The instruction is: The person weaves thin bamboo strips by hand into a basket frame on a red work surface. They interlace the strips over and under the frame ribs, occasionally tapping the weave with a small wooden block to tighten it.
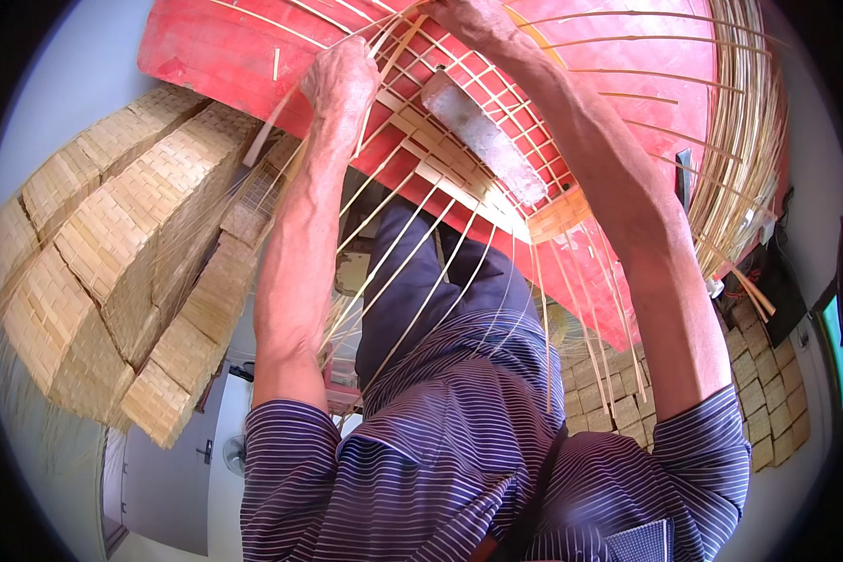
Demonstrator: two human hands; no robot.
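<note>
In the head view, the left hand pinches a pale, flat, flexible strip at the far edge. The right hand is cut off there; its grip cannot be told. Between and nearer lies the pale, open-lattice woven piece on a red tabletop, under a grey oblong block. Tan woven baskets stand left.

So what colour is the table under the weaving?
The table is red; the head view shows it best.
</note>
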